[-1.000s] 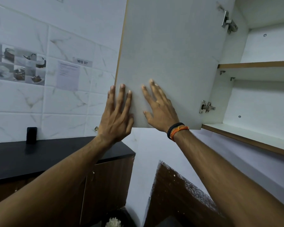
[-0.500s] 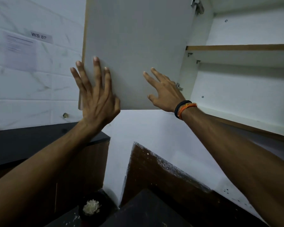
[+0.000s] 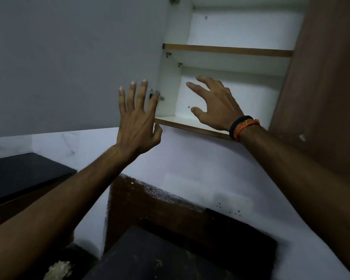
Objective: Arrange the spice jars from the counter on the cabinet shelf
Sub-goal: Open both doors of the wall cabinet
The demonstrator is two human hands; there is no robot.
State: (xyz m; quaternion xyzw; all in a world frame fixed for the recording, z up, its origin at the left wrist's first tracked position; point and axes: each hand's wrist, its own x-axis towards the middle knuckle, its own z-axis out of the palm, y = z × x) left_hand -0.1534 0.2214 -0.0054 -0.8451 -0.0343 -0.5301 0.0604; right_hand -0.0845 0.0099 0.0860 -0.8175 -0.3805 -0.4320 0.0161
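The wall cabinet stands open, its pale door (image 3: 75,63) swung wide to the left. Inside I see a lower shelf (image 3: 190,126) and an upper shelf (image 3: 226,50), both bare in what shows. My left hand (image 3: 136,120) is raised with fingers spread, in front of the door's hinge edge, holding nothing. My right hand (image 3: 214,106), with dark and orange bands at the wrist, reaches with spread fingers into the lower compartment, just above the shelf's front edge. No spice jars are in view.
A brown cabinet door (image 3: 323,87) closes off the right side. A black counter (image 3: 22,174) lies at lower left, a dark wooden unit (image 3: 160,209) below the cabinet, and a dark surface (image 3: 170,259) at the bottom.
Both hands have come off the door's face. The door has swung further left, and my right hand has moved right into the cabinet opening. The view has shifted right.
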